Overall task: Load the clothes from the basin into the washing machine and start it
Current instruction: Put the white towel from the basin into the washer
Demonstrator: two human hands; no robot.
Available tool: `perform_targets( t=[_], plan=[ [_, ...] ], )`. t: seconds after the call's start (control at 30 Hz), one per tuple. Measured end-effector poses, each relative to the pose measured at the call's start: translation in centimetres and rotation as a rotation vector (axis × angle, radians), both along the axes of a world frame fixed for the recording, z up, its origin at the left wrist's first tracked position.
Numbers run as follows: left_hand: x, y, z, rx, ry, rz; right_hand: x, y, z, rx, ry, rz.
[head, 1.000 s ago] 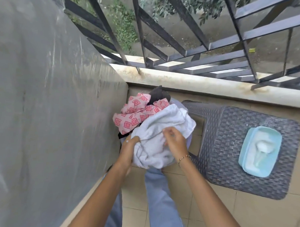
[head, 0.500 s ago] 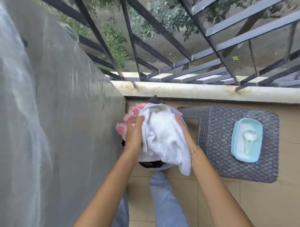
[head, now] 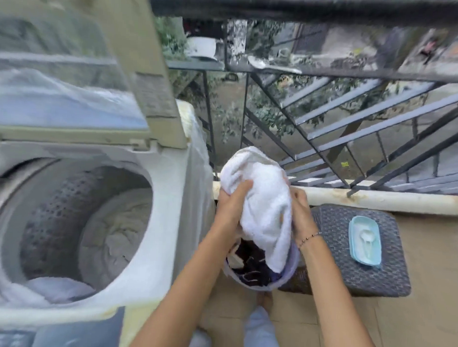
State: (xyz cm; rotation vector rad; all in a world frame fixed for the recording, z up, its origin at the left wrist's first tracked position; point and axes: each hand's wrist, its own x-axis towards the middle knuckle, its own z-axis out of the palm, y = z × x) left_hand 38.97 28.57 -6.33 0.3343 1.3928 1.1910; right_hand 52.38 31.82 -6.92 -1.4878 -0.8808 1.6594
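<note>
A lavender basin (head: 284, 275) full of clothes hangs above the floor just right of the washing machine (head: 166, 223). A white towel (head: 263, 200) is heaped on top, with dark clothes (head: 253, 265) under it. My left hand (head: 232, 207) grips the towel's left side, thumb pressed into the cloth. My right hand (head: 299, 212) grips the right side, partly hidden behind the towel. Whether the fingers also hold the basin's rim I cannot tell. The top-loading machine's lid (head: 70, 64) stands up. Its drum (head: 73, 219) is uncovered, with pale cloth (head: 57, 289) at the near edge.
A dark wicker stool (head: 370, 271) stands on the tiled floor at the right, bearing a light blue tub (head: 352, 245) with a white scoop. A metal railing (head: 354, 125) and a low ledge (head: 377, 199) close off the far side. My leg (head: 258, 330) is below the basin.
The view swung up and left, bringing the washing machine into sight. Both hands moved from the towel's near edge to its sides, and the loaded basin rose from the floor.
</note>
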Motion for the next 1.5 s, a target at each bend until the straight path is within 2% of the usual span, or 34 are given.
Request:
perform_targets(
  t=[0.07,0.17,0.2,0.3,0.37,0.5,0.63,0.77,0.87,0.93,0.97,1.07,1.27,1.5],
  plan=[
    [-2.1,-0.8,2.9,0.152,0.15,-0.054,-0.7,-0.7,2.1,0.074,0.093,-0.012],
    [-5.9,-2.9,7.1,0.298,0.314,-0.028,-2.9,-2.6,5.9,0.159,0.224,0.111],
    [-7.3,-3.7,8.4,0.299,0.314,0.016,-4.0,-3.5,7.0,0.198,0.207,0.179],
    [-12.3,-5.3,10.8,0.262,0.112,0.055,-8.3,-5.3,9.4,0.219,0.219,0.312],
    [-15.7,-6.8,12.4,0.291,0.052,0.093,-12.0,-6.5,11.0,0.219,0.243,0.358],
    [-22.0,-9.1,13.3,0.376,0.041,0.111,-18.6,-8.0,12.4,0.289,0.21,0.413],
    [-26.5,-11.4,13.1,0.379,0.064,0.17,-24.0,-8.8,11.8,0.37,0.14,0.488],
    [-29.4,-12.9,11.7,0.349,0.094,0.208,-27.6,-9.4,9.7,0.468,0.001,0.546],
    [-32.7,-13.6,8.6,0.155,0.335,0.085,-28.7,-9.3,7.4,0.537,-0.337,0.649],
    [-34.9,-14.2,5.2,-0.045,0.528,-0.067,-28.4,-9.3,6.0,0.478,-0.602,0.815],
    [-35.5,-14.7,4.0,-0.114,0.595,-0.11,-28.1,-9.4,5.5,0.437,-0.664,0.866],
    [-34.8,-15.6,3.4,-0.139,0.664,-0.116,-27.2,-10.1,4.8,0.373,-0.614,0.777],
    [-29.7,-14.7,3.9,-0.08,0.563,0.003,-24.9,-10.4,5.9,0.385,-0.499,0.64],
    [-19.7,-11.8,6.7,0.113,0.455,0.065,-19.3,-9.0,5.9,0.372,-0.359,0.36]
  ],
)
